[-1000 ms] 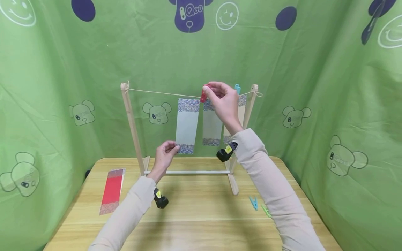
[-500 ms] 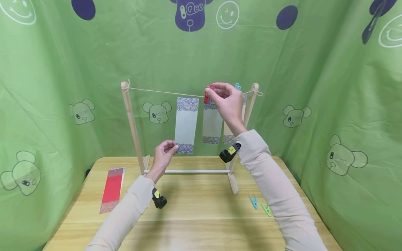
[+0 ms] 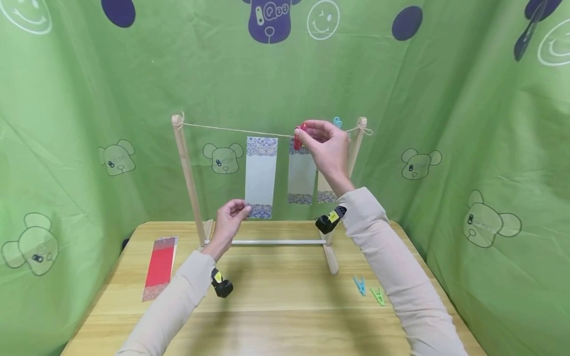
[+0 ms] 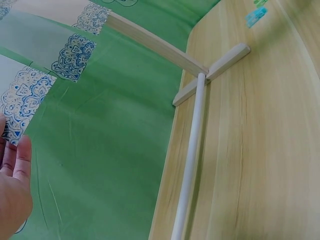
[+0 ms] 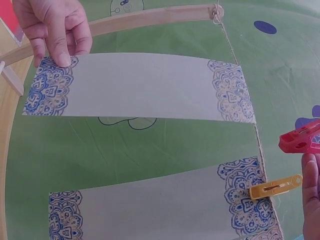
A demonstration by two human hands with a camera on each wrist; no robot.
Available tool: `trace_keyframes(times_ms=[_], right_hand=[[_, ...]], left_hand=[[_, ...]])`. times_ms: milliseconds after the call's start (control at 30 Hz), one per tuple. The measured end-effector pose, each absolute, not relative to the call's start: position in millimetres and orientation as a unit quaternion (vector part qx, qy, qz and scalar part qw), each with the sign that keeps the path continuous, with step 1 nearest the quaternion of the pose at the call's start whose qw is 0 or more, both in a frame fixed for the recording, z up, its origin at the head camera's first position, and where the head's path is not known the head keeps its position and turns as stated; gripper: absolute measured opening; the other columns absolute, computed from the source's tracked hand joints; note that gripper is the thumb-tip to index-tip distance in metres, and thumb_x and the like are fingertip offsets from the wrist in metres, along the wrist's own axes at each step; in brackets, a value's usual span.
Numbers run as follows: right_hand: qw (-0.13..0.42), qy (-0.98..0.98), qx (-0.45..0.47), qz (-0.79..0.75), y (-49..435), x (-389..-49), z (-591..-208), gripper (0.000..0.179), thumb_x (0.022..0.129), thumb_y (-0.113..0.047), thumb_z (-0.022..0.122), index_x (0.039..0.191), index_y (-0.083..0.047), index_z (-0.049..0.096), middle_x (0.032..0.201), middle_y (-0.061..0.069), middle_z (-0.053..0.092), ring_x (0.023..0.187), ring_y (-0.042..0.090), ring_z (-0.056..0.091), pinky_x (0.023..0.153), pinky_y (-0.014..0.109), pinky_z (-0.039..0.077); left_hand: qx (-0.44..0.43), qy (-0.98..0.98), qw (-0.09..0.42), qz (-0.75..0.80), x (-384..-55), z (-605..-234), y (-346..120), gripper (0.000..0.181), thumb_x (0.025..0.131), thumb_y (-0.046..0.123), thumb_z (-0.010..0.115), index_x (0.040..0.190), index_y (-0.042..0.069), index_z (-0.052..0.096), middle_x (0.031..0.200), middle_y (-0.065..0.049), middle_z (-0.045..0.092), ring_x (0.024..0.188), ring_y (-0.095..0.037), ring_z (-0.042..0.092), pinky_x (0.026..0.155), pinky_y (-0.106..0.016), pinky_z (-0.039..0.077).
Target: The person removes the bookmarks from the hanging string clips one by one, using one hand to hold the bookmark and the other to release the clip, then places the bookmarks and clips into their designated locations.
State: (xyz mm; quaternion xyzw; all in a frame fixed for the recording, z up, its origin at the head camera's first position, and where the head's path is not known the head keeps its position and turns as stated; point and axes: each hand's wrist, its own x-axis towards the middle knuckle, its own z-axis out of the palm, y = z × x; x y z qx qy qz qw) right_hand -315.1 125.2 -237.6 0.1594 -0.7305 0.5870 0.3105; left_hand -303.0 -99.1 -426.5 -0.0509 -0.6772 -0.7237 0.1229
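My left hand (image 3: 229, 225) pinches the lower left corner of a white paper card (image 3: 260, 179) with blue lace-patterned ends. The card hangs upright, its top edge at the string (image 3: 236, 130). In my right hand (image 3: 329, 152) a red clothespin (image 3: 298, 138) is pinched between thumb and fingers. The right wrist view shows this red clothespin (image 5: 300, 138) apart from the string and the held card. A yellow clothespin (image 5: 275, 187) fastens a second patterned card (image 3: 301, 178) to the string. Behind my right hand hangs a cream card (image 3: 326, 190), partly hidden.
A wooden frame's left post (image 3: 188, 180) and right post (image 3: 356, 148) carry the string; a white rod (image 3: 276, 242) joins them low. A red card (image 3: 159, 264) lies left on the table (image 3: 276, 291). Blue (image 3: 359, 286) and green (image 3: 377, 296) clothespins lie right.
The left hand has shifted slightly left with the white card. My right hand has moved a little right and down with the red clothespin, widening the gap from that card.
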Motion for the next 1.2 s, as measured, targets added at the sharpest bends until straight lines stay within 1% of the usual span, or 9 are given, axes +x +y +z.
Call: trace_keyframes(times_ms=[133, 200, 367, 433, 733, 900, 1200], right_hand=[[0.312, -0.726, 0.164, 0.590, 127.2, -315.5, -239.9, 0.032, 0.080, -0.020, 0.081, 0.105, -0.003, 0.070, 0.096, 0.007, 0.071, 0.084, 0.016, 0.065, 0.075, 0.024, 0.054], [0.313, -0.726, 0.162, 0.591, 128.6, -315.2, -241.0, 0.031, 0.081, -0.019, 0.081, 0.105, -0.003, 0.070, 0.096, 0.007, 0.071, 0.084, 0.016, 0.065, 0.075, 0.024, 0.055], [0.315, -0.726, 0.162, 0.589, 132.4, -313.8, -244.0, 0.030, 0.082, -0.016, 0.080, 0.106, -0.003, 0.071, 0.096, 0.007, 0.071, 0.084, 0.016, 0.065, 0.075, 0.024, 0.055], [0.316, -0.724, 0.163, 0.591, 133.9, -313.7, -245.1, 0.030, 0.082, -0.016, 0.079, 0.107, -0.003, 0.071, 0.097, 0.007, 0.071, 0.084, 0.016, 0.065, 0.075, 0.024, 0.055], [0.306, -0.718, 0.160, 0.604, 140.2, -313.3, -250.7, 0.031, 0.082, -0.017, 0.080, 0.107, -0.002, 0.071, 0.097, 0.009, 0.071, 0.083, 0.018, 0.064, 0.073, 0.022, 0.054], [0.293, -0.716, 0.145, 0.617, 144.7, -310.7, -252.6, 0.033, 0.080, -0.020, 0.082, 0.106, -0.003, 0.072, 0.097, 0.007, 0.072, 0.085, 0.018, 0.065, 0.075, 0.023, 0.054], [0.306, -0.715, 0.137, 0.613, 153.3, -306.8, -257.7, 0.031, 0.079, -0.018, 0.083, 0.103, -0.002, 0.072, 0.095, 0.007, 0.072, 0.084, 0.016, 0.066, 0.075, 0.023, 0.054]], left_hand=[[-0.053, -0.673, 0.127, -0.727, -301.8, -426.4, -100.2, 0.019, 0.088, -0.001, 0.067, 0.106, -0.005, 0.062, 0.097, -0.013, 0.066, 0.081, -0.014, 0.062, 0.086, -0.043, 0.055], [-0.055, -0.672, 0.128, -0.727, -301.6, -426.5, -100.6, 0.019, 0.088, -0.002, 0.066, 0.106, -0.006, 0.062, 0.097, -0.013, 0.066, 0.080, -0.014, 0.062, 0.084, -0.040, 0.056], [-0.054, -0.669, 0.123, -0.731, -300.7, -426.7, -101.9, 0.019, 0.088, -0.002, 0.067, 0.106, -0.007, 0.062, 0.096, -0.013, 0.066, 0.079, -0.013, 0.062, 0.076, -0.027, 0.057], [-0.053, -0.664, 0.119, -0.736, -300.0, -426.6, -102.4, 0.019, 0.088, -0.002, 0.067, 0.106, -0.006, 0.062, 0.096, -0.012, 0.066, 0.079, -0.013, 0.062, 0.074, -0.024, 0.056], [-0.056, -0.661, 0.102, -0.741, -294.2, -423.8, -104.2, 0.020, 0.088, 0.000, 0.067, 0.107, -0.005, 0.061, 0.098, -0.012, 0.066, 0.084, -0.015, 0.062, 0.078, -0.025, 0.056], [-0.051, -0.659, 0.097, -0.744, -289.9, -422.9, -106.0, 0.021, 0.089, 0.000, 0.066, 0.108, -0.005, 0.061, 0.098, -0.012, 0.066, 0.084, -0.015, 0.062, 0.079, -0.025, 0.056], [-0.041, -0.650, 0.096, -0.753, -286.1, -425.1, -111.7, 0.022, 0.089, 0.000, 0.067, 0.108, -0.005, 0.060, 0.096, -0.009, 0.065, 0.083, -0.015, 0.062, 0.079, -0.026, 0.056]])
